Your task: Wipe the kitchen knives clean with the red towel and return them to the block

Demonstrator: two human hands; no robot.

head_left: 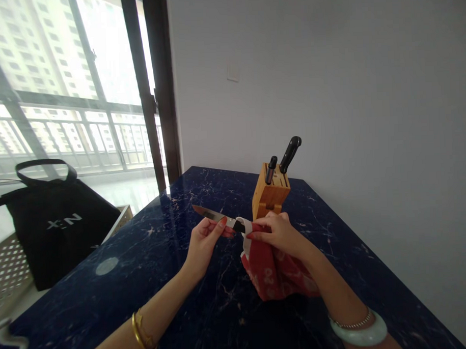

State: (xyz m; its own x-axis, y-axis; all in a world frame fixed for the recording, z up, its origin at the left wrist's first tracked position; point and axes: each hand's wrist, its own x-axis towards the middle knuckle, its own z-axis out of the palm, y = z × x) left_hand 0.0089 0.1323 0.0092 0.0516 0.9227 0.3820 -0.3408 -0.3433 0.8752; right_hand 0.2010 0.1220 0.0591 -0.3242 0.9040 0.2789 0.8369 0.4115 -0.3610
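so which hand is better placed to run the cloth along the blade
Right, probably: the right hand has the red cloth bunched at the handle end of the knife, while the left hand grips the knife bare-fingered.

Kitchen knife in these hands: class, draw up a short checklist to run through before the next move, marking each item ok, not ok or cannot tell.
1. Tip of the kitchen knife pointing away from the person: ok.
2. Left hand off the cutting edge: cannot tell; it pinches the blade near the handle.
3. Red cloth gripped by the right hand around the handle: ok.
4. Blade clean: cannot tell; glare hides its surface.
5. Wooden knife block standing upright on the dark marble-patterned tabletop: ok.
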